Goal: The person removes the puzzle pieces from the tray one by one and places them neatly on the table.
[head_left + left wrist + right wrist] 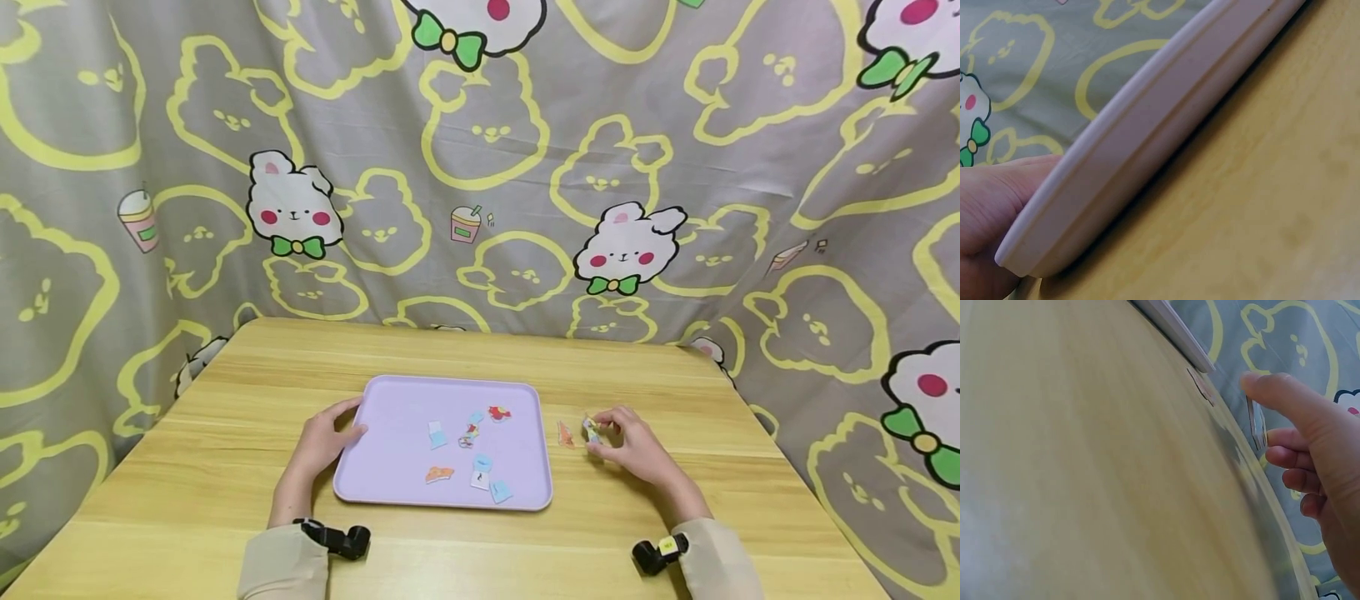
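- Curtain [375, 133]; grey, yellow outlined animals, white rabbits with green bows; backs the whole scene
- Worktop [480, 550]; light wood grain; carries everything below
- Lilac tray [390, 433]; shallow, raised rim; lies flat, left of the right hand; small pieces scattered inside, mostly its right half
- Beige sleeves [285, 562]; one on each forearm, at bottom of head view
- Left hand [324, 437]; partly open, has hold of the tray's left rim, thumb lapped over the edge; how tight, cannot tell
- Right hand [628, 443]; nearly closed, pinching a printed piece [592, 432] between thumb and finger, right of the tray; piece seen thin, edge-on, in right wrist view; remaining fingers curled in
- Black wrist cameras [337, 540]; one per wrist
- Orange-red piece [566, 434]; on worktop, between tray and the pinched piece, apart from both
- Orange piece [439, 474]; in tray, near its front side
- White-and-blue piece [437, 433]; in tray, near middle
- Red piece [499, 412]; in tray, toward back right; small colourful bits just left of it, prints too small to read
- Pale blue piece [501, 492]; front right of tray, just beside a white piece [480, 479] with a black mark
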Available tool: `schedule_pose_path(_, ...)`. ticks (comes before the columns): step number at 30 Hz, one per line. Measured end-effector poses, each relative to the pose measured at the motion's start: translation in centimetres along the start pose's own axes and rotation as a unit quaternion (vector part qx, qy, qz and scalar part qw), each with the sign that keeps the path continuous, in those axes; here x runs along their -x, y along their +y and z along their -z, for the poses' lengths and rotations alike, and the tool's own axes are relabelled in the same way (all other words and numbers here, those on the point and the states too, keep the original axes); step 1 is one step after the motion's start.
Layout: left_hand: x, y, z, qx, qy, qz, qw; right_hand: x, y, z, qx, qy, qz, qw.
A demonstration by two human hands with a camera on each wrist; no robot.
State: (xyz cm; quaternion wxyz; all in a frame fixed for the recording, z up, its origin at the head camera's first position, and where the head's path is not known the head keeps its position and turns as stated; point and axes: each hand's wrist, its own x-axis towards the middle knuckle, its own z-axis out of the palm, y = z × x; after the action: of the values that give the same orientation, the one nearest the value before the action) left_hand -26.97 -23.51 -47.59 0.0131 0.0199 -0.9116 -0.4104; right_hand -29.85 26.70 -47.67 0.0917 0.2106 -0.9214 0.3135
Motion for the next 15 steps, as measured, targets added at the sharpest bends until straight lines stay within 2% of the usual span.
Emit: schedule_pose_path(15,0.05,0.05,0.06,0.001,0.002,-0.001,1.0000,-0.60,0.08,-0.15,0.041,-0.026,0.000,0.999)
